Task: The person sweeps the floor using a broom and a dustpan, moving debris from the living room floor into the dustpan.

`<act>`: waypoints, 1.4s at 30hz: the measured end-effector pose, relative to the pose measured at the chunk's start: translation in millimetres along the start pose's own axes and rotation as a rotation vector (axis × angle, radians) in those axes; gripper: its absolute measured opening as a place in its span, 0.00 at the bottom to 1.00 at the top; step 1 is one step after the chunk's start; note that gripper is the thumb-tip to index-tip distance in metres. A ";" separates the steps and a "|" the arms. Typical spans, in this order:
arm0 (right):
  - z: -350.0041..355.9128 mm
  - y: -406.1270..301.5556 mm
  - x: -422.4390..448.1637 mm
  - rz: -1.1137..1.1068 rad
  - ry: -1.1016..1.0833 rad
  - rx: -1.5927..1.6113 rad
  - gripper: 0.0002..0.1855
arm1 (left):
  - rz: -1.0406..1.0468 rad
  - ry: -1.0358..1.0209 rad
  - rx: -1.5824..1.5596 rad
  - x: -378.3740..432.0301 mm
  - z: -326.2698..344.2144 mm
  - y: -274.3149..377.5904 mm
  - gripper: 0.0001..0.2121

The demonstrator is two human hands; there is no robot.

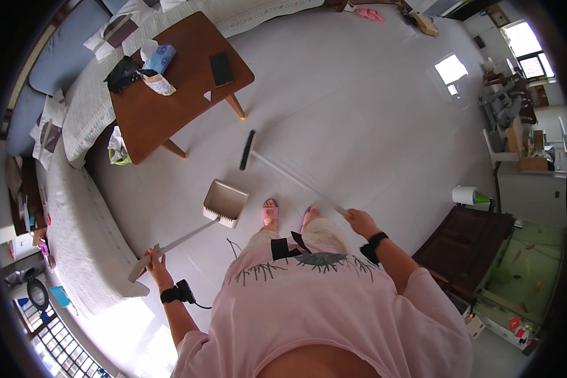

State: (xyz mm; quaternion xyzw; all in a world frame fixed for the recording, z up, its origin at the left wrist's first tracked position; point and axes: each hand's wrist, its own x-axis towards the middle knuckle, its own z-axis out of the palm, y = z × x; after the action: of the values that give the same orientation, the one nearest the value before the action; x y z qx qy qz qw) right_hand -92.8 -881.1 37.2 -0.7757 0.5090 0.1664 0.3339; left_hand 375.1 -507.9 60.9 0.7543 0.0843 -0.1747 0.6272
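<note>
My left hand [157, 268] is closed around the handle of a long-handled dustpan [226, 201]. The beige pan is at the far end of its grey pole, left of my feet, with a toothed edge on the pole side. In my right hand [362, 223] is the end of a broom's pale stick [293, 176]. The broom head [248, 150], with dark bristles, is on the grey tiled floor beyond the dustpan, apart from it. Whether the pan touches the floor I cannot tell.
A wooden coffee table [170, 120] bears a tissue pack [159, 59], a black bag [122, 74] and a phone [221, 69]. A covered sofa [87, 236] runs along the left. At right stand a dark wooden cabinet [468, 238] and a fish tank [524, 269].
</note>
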 end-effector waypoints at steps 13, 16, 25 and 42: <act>-65.9 104.5 33.2 0.236 -0.026 -0.282 0.14 | 0.029 0.086 0.093 -9.7 15.5 -1.5 0.19; -105.6 161.9 19.3 0.374 0.019 -0.273 0.13 | 0.040 0.124 0.083 -29.0 37.5 10.0 0.21; -170.9 236.7 -1.3 0.456 0.248 -0.357 0.13 | 0.024 0.175 -0.019 -52.8 82.4 23.7 0.25; -104.8 88.7 115.3 -0.044 0.095 -0.082 0.14 | -0.006 -0.001 -0.072 -68.6 144.2 21.3 0.24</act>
State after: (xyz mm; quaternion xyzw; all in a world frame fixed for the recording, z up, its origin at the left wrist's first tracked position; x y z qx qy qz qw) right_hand -132.1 -1054.3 12.9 -0.8067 0.5000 0.1428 0.2807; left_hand 296.3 -646.5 83.8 0.7308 0.0924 -0.1738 0.6535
